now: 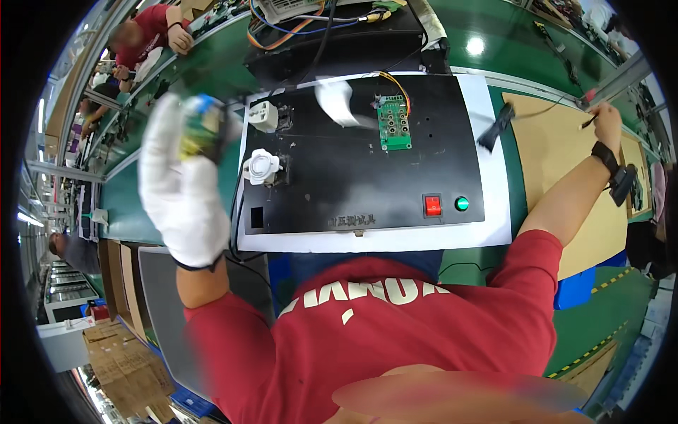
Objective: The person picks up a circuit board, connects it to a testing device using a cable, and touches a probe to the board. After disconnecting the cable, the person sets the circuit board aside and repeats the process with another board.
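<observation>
My left hand, in a white glove, is raised left of a black test panel. Its fingers close around a small part in blue, yellow and black, too smeared by motion to name. At the far right, above a brown cardboard sheet, my bare right hand is closed, its fingertips pinched at a thin black cable end. Between panel and cardboard hangs a blurred black block with a cord. On the panel sit white sockets, a green circuit board and a red rocker switch.
Over the panel is a blurred white piece. A green button is beside the switch. Behind the panel stands a black box with coloured wires. Across the green bench, a person in a red shirt works at the upper left.
</observation>
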A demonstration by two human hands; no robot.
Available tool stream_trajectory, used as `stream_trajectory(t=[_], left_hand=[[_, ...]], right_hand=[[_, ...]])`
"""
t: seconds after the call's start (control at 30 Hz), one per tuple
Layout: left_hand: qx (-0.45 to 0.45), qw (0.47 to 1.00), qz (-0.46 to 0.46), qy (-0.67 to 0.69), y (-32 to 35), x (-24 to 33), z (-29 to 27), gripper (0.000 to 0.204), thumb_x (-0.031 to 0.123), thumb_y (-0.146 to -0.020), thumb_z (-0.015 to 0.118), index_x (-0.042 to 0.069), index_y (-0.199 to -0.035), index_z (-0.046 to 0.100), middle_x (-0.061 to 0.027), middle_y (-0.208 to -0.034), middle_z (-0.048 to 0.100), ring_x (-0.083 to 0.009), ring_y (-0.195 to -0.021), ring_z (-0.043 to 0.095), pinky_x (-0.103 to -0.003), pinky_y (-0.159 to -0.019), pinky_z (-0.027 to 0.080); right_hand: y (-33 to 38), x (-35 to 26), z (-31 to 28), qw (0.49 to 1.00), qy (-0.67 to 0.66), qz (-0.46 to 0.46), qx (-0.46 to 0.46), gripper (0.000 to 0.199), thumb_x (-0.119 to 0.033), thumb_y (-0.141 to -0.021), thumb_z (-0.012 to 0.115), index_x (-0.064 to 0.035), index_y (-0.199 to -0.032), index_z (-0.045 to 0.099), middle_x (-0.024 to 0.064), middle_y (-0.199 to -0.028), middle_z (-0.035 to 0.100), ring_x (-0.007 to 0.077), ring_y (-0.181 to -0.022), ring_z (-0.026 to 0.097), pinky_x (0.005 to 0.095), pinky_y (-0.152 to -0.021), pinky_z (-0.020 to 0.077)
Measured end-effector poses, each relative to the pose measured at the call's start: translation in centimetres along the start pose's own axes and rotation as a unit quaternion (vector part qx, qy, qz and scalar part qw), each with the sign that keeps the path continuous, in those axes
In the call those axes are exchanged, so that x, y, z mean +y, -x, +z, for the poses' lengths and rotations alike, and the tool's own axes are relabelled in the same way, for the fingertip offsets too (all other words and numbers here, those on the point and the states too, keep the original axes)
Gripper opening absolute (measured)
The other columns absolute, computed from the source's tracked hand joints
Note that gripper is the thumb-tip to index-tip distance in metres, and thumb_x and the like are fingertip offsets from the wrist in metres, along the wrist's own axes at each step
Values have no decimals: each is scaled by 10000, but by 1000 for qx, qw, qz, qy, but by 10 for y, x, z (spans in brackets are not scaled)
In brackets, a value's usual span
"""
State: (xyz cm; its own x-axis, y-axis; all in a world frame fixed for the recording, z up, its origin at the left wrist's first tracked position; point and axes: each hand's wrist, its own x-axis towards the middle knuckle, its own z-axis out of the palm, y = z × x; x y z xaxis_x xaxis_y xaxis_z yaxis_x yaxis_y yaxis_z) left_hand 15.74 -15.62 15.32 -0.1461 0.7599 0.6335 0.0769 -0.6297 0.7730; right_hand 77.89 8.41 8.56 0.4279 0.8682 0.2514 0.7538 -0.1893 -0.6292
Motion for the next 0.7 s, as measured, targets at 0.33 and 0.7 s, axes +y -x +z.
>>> stream_trajectory(t=[0.33, 0.7], left_hand=[[234, 970, -15, 60, -38, -1, -69, 314, 139, -889, 603, -45, -1119, 496, -199, -1041, 582, -322, -996, 607, -426, -886, 548], [64, 966, -249, -3, 28, -48, -34, 670, 29, -838, 644, -26, -1401, 285, -173, -1200, 562, -158, -999, 577, -264, -878, 459]], right_hand=[[101, -153, 11, 774, -557, -193, -232, 372, -94, -943, 482, 93, -1264, 449, 64, -946, 565, 58, -647, 400, 190, -572, 329], [219, -253, 105, 629, -474, -144, -599, 323, -250, -977, 439, -19, -1195, 498, 64, -862, 622, 58, -633, 559, 178, -554, 441]])
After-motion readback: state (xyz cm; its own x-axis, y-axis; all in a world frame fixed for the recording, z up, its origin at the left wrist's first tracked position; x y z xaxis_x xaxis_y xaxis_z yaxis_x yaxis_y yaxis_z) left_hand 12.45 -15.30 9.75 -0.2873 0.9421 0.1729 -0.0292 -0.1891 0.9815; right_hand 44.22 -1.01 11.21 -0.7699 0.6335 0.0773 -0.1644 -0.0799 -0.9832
